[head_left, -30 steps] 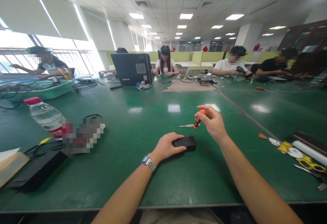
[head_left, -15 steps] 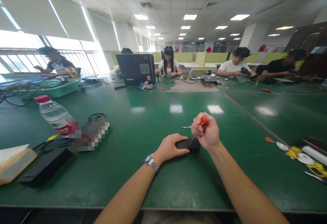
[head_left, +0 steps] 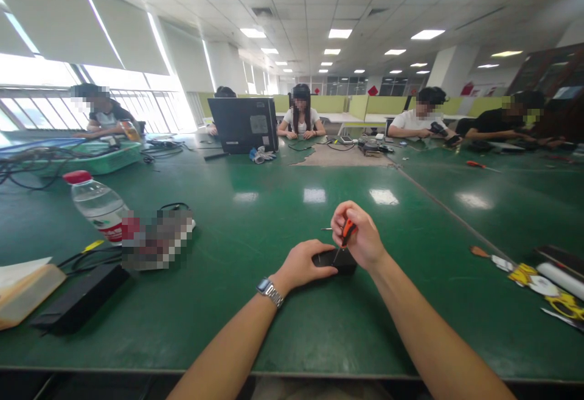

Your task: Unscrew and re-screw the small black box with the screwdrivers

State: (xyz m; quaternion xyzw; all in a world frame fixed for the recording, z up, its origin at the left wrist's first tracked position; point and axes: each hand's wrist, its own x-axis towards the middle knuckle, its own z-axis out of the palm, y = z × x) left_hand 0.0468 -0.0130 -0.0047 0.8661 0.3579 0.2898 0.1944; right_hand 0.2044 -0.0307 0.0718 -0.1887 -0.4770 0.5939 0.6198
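Observation:
A small black rectangular block [head_left: 347, 261] lies on the green table in front of me. My left hand [head_left: 306, 261] grips its left end between thumb and fingers. Above it, my right hand [head_left: 360, 236] is closed around an orange and black screwdriver [head_left: 349, 230]. The thin shaft slants down, and its tip meets the top of the block close to my left thumb. A short metal rod [head_left: 326, 228] shows just beyond my right fingers; its other end is hidden.
At left are a water bottle [head_left: 98, 208], a black adapter-like bar [head_left: 82, 296] and cables. Scissors [head_left: 566, 306] with yellow handles lie at right. A computer case [head_left: 244, 125] and another screwdriver [head_left: 477, 163] are farther back. Several people sit around the table.
My right hand has shifted slightly left and rolled, so the screwdriver's handle now tilts downward in line with the shaft. My left hand and the block have stayed in place.

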